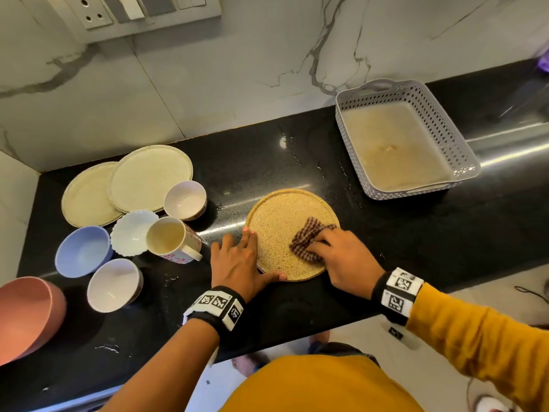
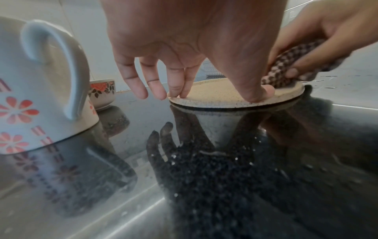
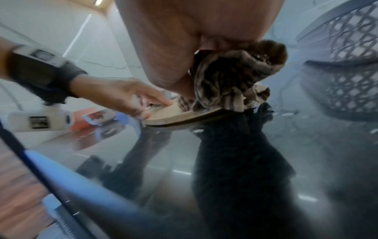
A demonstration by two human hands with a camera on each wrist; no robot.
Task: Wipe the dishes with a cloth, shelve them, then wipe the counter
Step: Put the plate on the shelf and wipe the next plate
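Cloth (image 1: 306, 240): bunched in right hand (image 1: 344, 257), scrub toward plate's (image 1: 282, 221) twelve o'clock.
Left hand (image 1: 237, 263): fingers straight, pinning nine o'clock rim.

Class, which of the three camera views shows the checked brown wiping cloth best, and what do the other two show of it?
The head view: the checked brown cloth lies unblurred on the speckled tan round plate under the right hand. The left wrist view catches only an edge-on bunch at the frame's right; the right wrist view shows it close but blurred.

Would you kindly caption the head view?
Left hand steadies speckled plate while right hand wipes it with checked cloth.
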